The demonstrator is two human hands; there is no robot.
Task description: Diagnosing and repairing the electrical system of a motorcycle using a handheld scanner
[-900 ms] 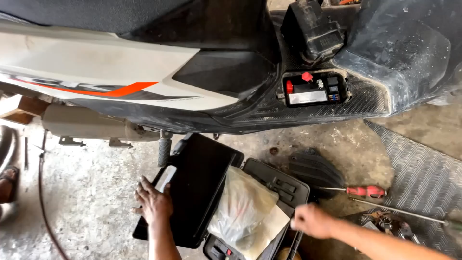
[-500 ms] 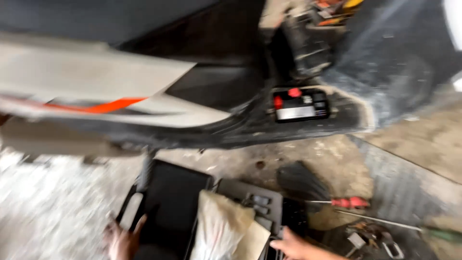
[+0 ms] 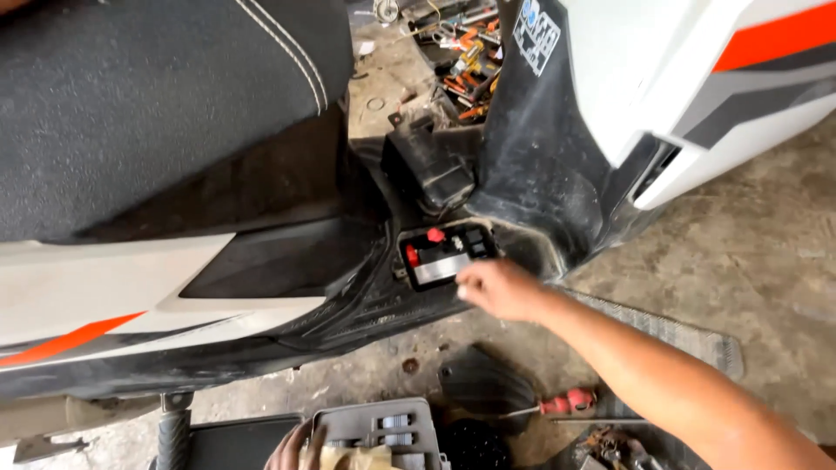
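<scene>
My right hand (image 3: 499, 289) reaches up to the open battery compartment in the scooter's floorboard (image 3: 366, 305), its fingers curled at the right edge of the black battery (image 3: 442, 255) with red terminal caps. Whether it grips anything is hidden by the fingers. My left hand (image 3: 294, 447) rests low at the bottom edge on the grey tool case (image 3: 383, 431), touching a pale cloth or bag there. The scooter's black seat (image 3: 157, 96) fills the upper left.
A red-handled screwdriver (image 3: 566, 403) lies on the concrete floor below my right arm. A black cover panel (image 3: 483, 383) lies beside it. A ribbed rubber mat (image 3: 670, 335) sits under the arm. Loose tools (image 3: 461, 52) lie beyond the scooter.
The view swung up toward the scooter. My right hand left the tool case area and rose to the battery compartment. My left hand stayed down by the case.
</scene>
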